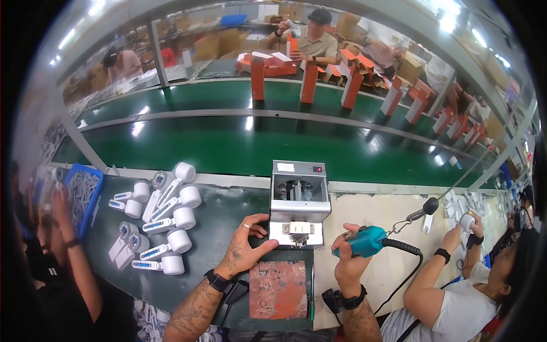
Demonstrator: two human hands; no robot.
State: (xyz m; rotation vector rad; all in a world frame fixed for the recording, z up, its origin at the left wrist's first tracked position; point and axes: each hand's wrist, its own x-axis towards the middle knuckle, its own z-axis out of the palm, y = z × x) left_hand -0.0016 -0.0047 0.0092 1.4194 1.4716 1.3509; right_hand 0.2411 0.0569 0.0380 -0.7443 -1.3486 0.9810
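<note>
A grey metal screw feeder [299, 199] stands on the bench in front of me, with loose screws in its open hopper and a pale block at its front. My left hand [245, 248] is curled against the feeder's left side, fingertips and thumb touching its lower front. My right hand [350, 265] is wrapped round a teal electric screwdriver [364, 241], just right of the feeder. Its black cord [419, 268] loops down, and a hook ties it to an overhead line. The tool's tip is hidden.
Several white handheld fans [168, 219] lie in a group left of the feeder. A reddish worn plate [278, 289] is in front of me. Beyond the bench runs a green conveyor [188, 145] with several orange-and-white boxes [309, 84]. A blue basket [94, 202] and co-workers flank me.
</note>
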